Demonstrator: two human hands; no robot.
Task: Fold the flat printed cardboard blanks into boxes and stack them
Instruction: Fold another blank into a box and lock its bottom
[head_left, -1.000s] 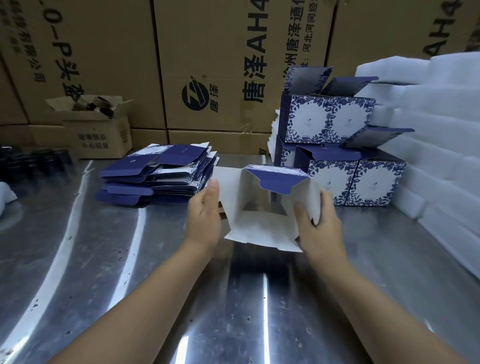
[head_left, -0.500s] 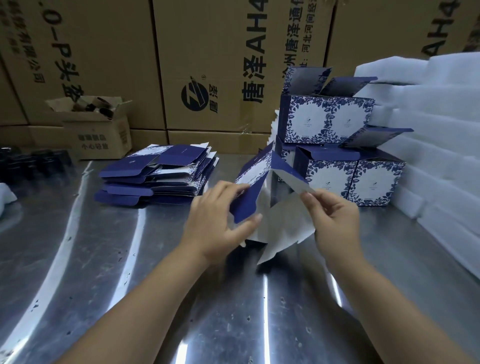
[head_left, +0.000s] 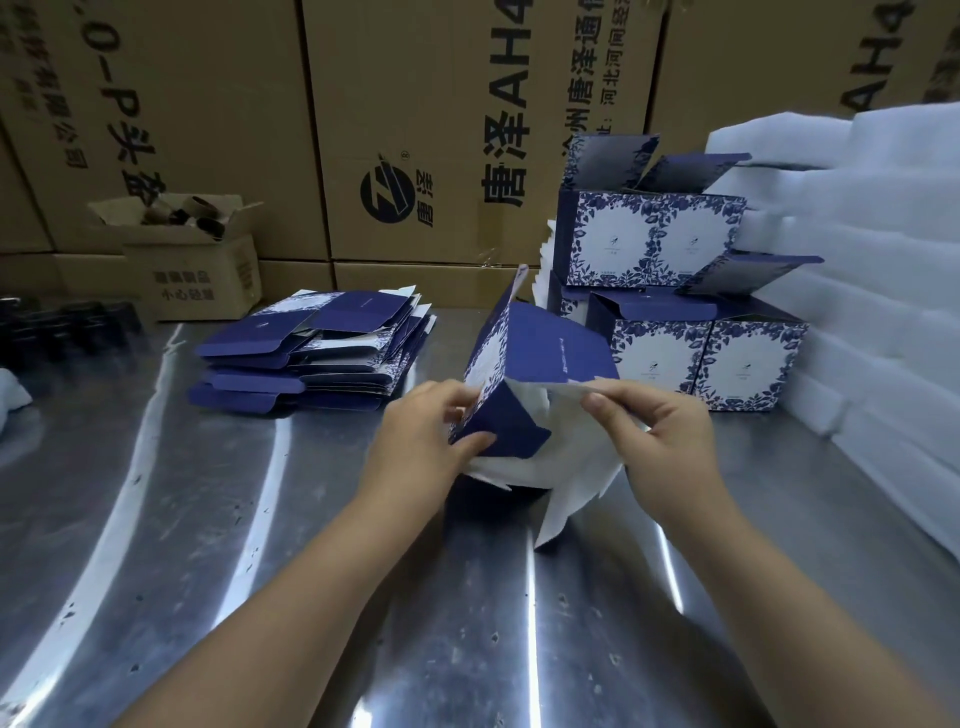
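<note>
A half-folded blue and white printed box blank (head_left: 540, 358) stands tilted on the steel table, white inside flaps spread below it. My left hand (head_left: 421, 447) grips its left blue flap, thumb on the flap's face. My right hand (head_left: 660, 441) pinches the edge of a white flap on the right side. A pile of flat blanks (head_left: 317, 353) lies to the left behind. Folded boxes (head_left: 706, 358) with floral print stand stacked in two levels at the back right, their lids open.
White foam sheets (head_left: 883, 291) are piled along the right edge. Large brown cartons (head_left: 415, 130) wall the back. A small open carton (head_left: 192, 254) with dark parts sits back left, beside dark items (head_left: 62, 332). The steel table (head_left: 260, 571) shows bare metal in front.
The blank was held open toward me showing its white inside; both hands have since turned it and folded flaps, so its blue outer faces now show on top.
</note>
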